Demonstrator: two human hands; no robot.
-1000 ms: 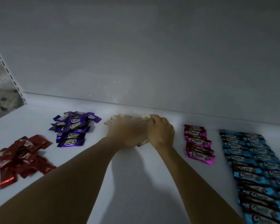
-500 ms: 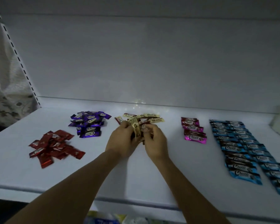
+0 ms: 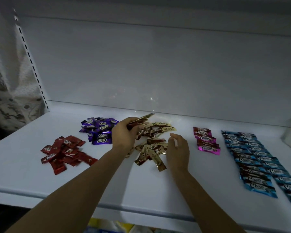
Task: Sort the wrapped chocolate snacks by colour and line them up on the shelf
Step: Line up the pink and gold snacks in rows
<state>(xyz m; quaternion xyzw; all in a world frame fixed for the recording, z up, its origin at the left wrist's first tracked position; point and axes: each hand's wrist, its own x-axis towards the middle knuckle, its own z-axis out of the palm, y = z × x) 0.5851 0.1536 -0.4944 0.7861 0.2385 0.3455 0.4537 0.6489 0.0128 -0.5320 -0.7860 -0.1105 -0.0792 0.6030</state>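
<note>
The white shelf (image 3: 40,174) carries five colour groups of foil-wrapped chocolate snacks: one loose red pile (image 3: 65,152), one loose purple pile (image 3: 99,130), one loose gold pile (image 3: 151,148), one overlapped pink column (image 3: 206,140) and two parallel blue columns (image 3: 245,159). The pink column shows at least five pieces. Overlap makes piece counts in the other groups unresolvable. Two bare hands are present: the left hand (image 3: 123,135), gripping one small gold bundle (image 3: 141,119), and the right hand (image 3: 178,150).

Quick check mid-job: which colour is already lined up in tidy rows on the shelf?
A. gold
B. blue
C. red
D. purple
B: the blue snacks lie in two tidy rows at the right, while the red snacks, purple snacks and gold snacks are loose heaps.
</note>
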